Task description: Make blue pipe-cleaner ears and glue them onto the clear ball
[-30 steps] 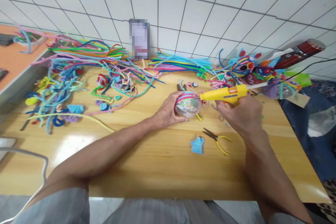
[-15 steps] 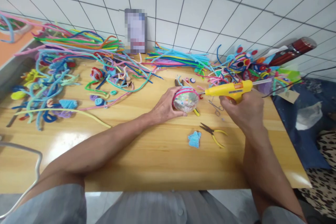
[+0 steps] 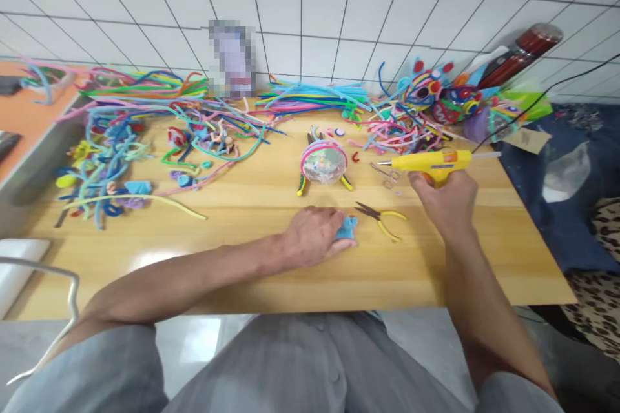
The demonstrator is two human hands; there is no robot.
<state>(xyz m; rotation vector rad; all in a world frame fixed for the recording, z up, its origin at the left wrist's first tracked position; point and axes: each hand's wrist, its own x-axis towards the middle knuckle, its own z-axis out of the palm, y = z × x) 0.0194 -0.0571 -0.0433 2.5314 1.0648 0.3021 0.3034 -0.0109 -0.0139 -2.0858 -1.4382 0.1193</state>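
Fingers [image 3: 334,216] of my left hand [image 3: 310,237] lie over the blue piece [image 3: 347,228] on the tabletop [image 3: 387,277], thumb along its near edge; whether they pinch it, I cannot tell. Taking that hand as the clock's centre, open yellow-handled pliers [image 3: 372,211] rest at three, perhaps laid there for easy reach. At two, my right hand [image 3: 445,203] has its fingers clamped round the grip of a yellow glue gun [image 3: 419,162], nozzle towards nine, presumably so the tip is clear of my skin. At twelve sits a clear ball [image 3: 324,166] banded with pink, over a second pair of pliers [image 3: 301,186] whose spread handles probably stop it rolling.

The tabletop is pale, glossy wood, shining with reflected light near nine. Further off, mostly blue pipe cleaners [image 3: 121,139] heap at ten, a straight bundle [image 3: 312,101] lies at twelve, and decorated figures [image 3: 426,87] crowd one. Beyond, the white tiled wall [image 3: 329,13] backs everything, a red cylinder [image 3: 520,55] slanting near it at two.
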